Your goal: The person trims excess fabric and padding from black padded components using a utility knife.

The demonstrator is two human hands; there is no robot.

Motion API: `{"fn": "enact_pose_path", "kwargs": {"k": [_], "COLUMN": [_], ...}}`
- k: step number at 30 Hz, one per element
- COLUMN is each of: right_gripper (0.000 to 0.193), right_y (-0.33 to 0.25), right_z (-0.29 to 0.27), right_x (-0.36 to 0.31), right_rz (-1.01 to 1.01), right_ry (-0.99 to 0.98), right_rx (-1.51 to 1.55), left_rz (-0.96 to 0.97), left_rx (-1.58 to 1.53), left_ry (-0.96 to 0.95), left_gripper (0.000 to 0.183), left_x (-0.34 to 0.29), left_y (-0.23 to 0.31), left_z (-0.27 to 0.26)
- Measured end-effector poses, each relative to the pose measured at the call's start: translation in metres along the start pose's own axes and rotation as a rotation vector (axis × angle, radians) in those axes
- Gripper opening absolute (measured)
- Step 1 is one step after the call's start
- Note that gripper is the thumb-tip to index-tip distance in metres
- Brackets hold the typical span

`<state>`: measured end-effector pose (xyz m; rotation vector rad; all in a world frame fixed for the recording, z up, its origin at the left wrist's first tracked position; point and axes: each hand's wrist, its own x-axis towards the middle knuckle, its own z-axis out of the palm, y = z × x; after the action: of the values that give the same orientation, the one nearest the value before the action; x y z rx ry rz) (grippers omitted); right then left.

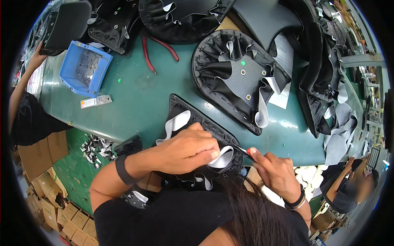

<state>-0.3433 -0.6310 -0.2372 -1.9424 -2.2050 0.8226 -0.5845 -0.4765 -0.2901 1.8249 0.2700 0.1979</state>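
Note:
A black upholstered pad [180,104] rests tilted at the near table edge, its underside with a ribbed rim facing up. White fabric edging [223,158] curls out of its gathered black cover. My left hand [184,149] is closed over the pad, its fingers pinching the cover's edge beside that white loop. In my right hand [274,172] is a slim dark tool [245,152] with a metal tip and a spot of red by the thumb. Its tip meets the pad's rim; the tool's exact kind is hidden by my fingers.
A similar black pad [242,82] lies face down beyond. A blue bin [86,67] of small metal pieces, a box-cutter-like item [96,101] and red-handled pliers [158,51] lie on the green table [135,98]. More pads crowd the back and right. Other people work at both sides.

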Motion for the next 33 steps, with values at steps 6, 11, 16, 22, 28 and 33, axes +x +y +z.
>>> {"fn": "enact_pose_path", "kwargs": {"k": [6, 11, 16, 22, 28, 33], "right_gripper": [0.054, 0.054, 0.050, 0.052, 0.058, 0.052], "right_y": [-0.004, -0.019, -0.016, -0.020, -0.031, -0.022], "right_z": [0.001, 0.022, 0.015, -0.010, 0.047, 0.001], "right_x": [0.014, -0.029, -0.003, 0.044, -0.014, 0.044], "right_rz": [-0.024, 0.120, 0.117, 0.018, 0.085, 0.057], "right_ry": [0.007, 0.023, 0.142, -0.060, 0.257, 0.062], "right_rx": [-0.050, 0.067, 0.014, -0.191, 0.119, -0.241], "left_rz": [0.006, 0.350, -0.053, -0.001, 0.132, -0.459], "left_rx": [0.427, -0.788, 0.261, 0.324, -0.661, 0.242], "left_ry": [0.175, 0.803, 0.414, 0.421, 0.798, 0.688], "left_gripper": [0.030, 0.023, 0.023, 0.031, 0.030, 0.029], "left_x": [0.024, 0.024, 0.006, 0.017, -0.016, -0.074], "left_y": [0.012, 0.011, 0.029, -0.006, -0.009, -0.006], "left_z": [0.008, -0.012, -0.022, -0.017, -0.051, -0.043]}}
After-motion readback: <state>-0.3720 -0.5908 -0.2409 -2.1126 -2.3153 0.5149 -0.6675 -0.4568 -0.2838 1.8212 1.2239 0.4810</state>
